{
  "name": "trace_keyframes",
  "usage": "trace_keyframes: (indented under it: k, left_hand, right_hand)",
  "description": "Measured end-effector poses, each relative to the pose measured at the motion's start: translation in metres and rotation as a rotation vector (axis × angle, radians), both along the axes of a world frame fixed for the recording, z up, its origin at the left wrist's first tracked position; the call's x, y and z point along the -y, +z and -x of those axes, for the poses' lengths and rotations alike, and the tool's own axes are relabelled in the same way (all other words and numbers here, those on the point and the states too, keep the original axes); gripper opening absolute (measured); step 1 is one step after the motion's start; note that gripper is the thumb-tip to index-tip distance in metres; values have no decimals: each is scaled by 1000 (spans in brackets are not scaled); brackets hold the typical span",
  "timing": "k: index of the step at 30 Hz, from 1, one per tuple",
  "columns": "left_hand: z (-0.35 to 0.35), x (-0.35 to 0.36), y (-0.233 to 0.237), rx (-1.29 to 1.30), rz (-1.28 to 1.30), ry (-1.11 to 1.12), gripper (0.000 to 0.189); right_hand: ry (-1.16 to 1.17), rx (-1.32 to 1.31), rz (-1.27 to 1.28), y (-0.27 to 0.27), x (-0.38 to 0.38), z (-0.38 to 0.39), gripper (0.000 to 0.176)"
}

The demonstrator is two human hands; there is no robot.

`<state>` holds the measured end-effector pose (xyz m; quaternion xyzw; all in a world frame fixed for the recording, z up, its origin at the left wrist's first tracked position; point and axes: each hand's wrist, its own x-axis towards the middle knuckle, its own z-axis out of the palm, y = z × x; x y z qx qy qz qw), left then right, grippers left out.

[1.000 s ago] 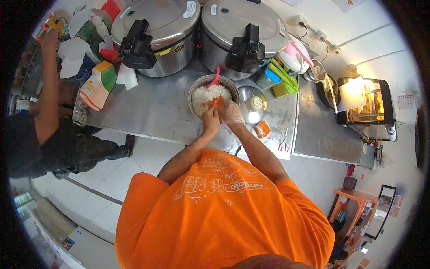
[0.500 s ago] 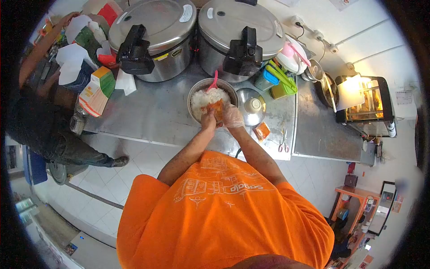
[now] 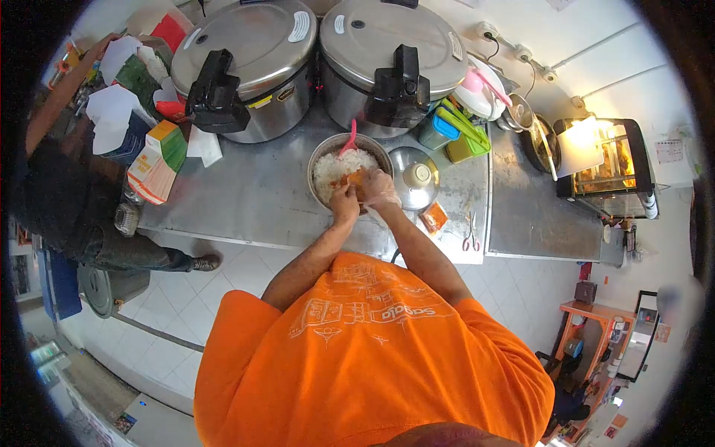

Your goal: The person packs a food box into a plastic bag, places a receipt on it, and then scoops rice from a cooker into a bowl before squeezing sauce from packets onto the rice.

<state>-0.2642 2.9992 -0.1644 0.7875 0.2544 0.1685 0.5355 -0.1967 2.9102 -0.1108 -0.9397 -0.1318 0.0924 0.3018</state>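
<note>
A metal bowl [image 3: 313,173] of white rice [image 3: 331,167] sits near the counter's front edge, with a pink spoon [image 3: 350,138] standing in it. Over the bowl's near right side, both hands hold an orange packet [image 3: 356,181]. My left hand [image 3: 344,204] is bare, its fingers closed on the packet's left side. A clear plastic glove covers my right hand [image 3: 380,188], which grips the packet from the right. The fingertips partly hide the packet. To the right lie a metal lid [image 3: 429,191], another orange packet [image 3: 434,217] and scissors [image 3: 471,232].
Two large steel cookers [image 3: 246,45] stand behind the bowl. Green-lidded containers [image 3: 465,138] and a pan [image 3: 538,147] are at the right, beside a lit glass display [image 3: 611,167]. Food boxes [image 3: 158,160] and a co-worker in dark clothes [image 3: 67,194] are at the left.
The orange packet sits lower and is more covered by my fingers. My left hand has shifted slightly on it. The co-worker at the left has moved a little, and the whole view has shifted slightly.
</note>
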Motion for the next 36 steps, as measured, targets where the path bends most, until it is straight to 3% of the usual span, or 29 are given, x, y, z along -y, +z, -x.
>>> trace_keyframes:
  k: [1,3,4,5,7,10,14,17,19,20,23,24,26,29,32,34,36]
  left_hand:
    - [-1,-2,-3,-11,6,31,24]
    - [1,-12,36,-115,404,15,27]
    - [3,-14,50,-170,603,5,29]
    - [2,-14,35,-179,460,-55,31]
    - [-1,-11,-7,-192,170,-172,34]
    - [4,0,40,-110,873,-2,27]
    - [3,-10,38,-123,1125,53,31]
    - [3,-13,35,-58,1245,26,30]
    - [5,-18,34,9,1321,-92,29]
    - [6,-22,36,-14,1298,-60,29]
    - [10,-25,57,-77,1142,-48,28]
    - [12,-25,67,-82,1024,-65,26]
    - [11,-29,36,-35,845,-227,27]
    - [12,-28,36,-9,655,-259,27]
    - [16,-27,20,-32,642,-229,30]
    - [17,-28,12,-75,692,-218,29]
    - [18,-27,11,-131,756,-199,28]
  right_hand:
    - [27,4,-99,-38,10,-8,27]
    - [137,52,-59,-51,23,-14,25]
    - [218,96,83,-38,30,-13,23]
    - [297,140,225,-21,32,-10,21]
    - [216,150,272,12,21,5,21]
    - [199,174,214,46,7,30,23]
    - [291,351,9,24,8,35,23]
    - [423,531,213,69,9,42,31]
    - [360,566,23,59,12,40,30]
    - [314,594,-62,51,17,36,30]
    - [-162,-186,-574,11,22,28,31]
    - [-95,-230,-526,21,21,30,30]
    - [54,-322,-436,39,14,32,29]
    - [-181,-466,-533,43,-2,32,28]
    - [-184,-630,-512,65,-9,34,27]
    - [63,-314,-212,12,-14,26,32]
    - [73,-211,109,9,-22,23,38]
